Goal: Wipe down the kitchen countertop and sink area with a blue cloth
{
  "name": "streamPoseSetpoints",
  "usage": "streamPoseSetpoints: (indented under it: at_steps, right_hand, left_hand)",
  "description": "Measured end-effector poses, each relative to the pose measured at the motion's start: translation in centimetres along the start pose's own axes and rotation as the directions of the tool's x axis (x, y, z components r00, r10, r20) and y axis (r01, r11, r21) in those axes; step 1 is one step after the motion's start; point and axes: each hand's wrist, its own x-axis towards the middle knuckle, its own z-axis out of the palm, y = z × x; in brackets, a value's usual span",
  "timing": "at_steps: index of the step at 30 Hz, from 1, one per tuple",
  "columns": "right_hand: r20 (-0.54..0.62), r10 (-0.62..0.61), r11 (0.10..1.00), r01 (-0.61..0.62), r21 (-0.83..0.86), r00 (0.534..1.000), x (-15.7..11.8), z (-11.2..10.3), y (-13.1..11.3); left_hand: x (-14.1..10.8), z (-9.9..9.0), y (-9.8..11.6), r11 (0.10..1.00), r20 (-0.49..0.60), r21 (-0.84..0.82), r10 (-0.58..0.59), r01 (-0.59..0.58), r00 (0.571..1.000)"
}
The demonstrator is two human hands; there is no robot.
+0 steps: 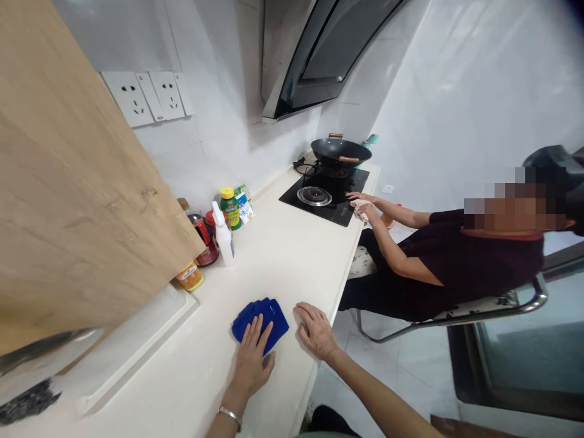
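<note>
My left hand (252, 359) presses palm down on a crumpled blue microfibre cloth (263, 322), fingers apart, with a metal bracelet (230, 417) on the wrist. The cloth lies on the white stone countertop (292, 267). My right hand (316, 331) rests flat on the countertop just right of the cloth, near the counter's front edge, and holds nothing. Neither hand reaches the bottles or the hob farther along the counter.
A seated person's hands (360, 207) hold a pale cloth by a black gas hob (314, 198) with a black wok (340, 152). Several bottles, including a white spray bottle (223, 237), stand against the wall. An open wooden cabinet door (82, 170) juts in at left.
</note>
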Motion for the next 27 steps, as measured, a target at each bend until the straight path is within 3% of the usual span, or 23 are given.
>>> streamPoseSetpoints:
  at_steps: [3, 6, 14, 20, 27]
  right_hand:
    - [-0.018, 0.002, 1.000, -0.002, 0.001, 1.000, -0.1, 0.3, 0.2]
    - [-0.030, -0.007, 1.000, 0.007, 0.008, 1.000, -0.2, 0.4, 0.3]
    - [-0.063, -0.017, 0.998, 0.020, 0.052, 0.998, 0.0, 0.3, 0.3]
    - [-0.063, -0.013, 0.996, 0.018, 0.084, 0.998, 0.2, 0.0, 0.3]
    - [-0.106, -0.036, 0.996, 0.045, 0.081, 0.994, 0.2, 0.2, 0.2]
  left_hand:
    - [-1.0, -0.5, -0.2, 0.995, -0.081, -0.020, -0.101, 0.100, 0.992]
    - [-0.4, 0.4, -0.5, 0.992, -0.092, -0.021, -0.127, 0.126, 0.988]
    - [4.5, 3.6, -0.9, 0.985, -0.042, 0.098, -0.141, 0.144, 0.989]
    - [8.1, 4.0, -1.2, 0.987, -0.006, 0.099, -0.128, 0.128, 0.992]
    - [12.8, 3.9, -0.1, 0.994, 0.064, 0.048, -0.106, 0.103, 0.992]
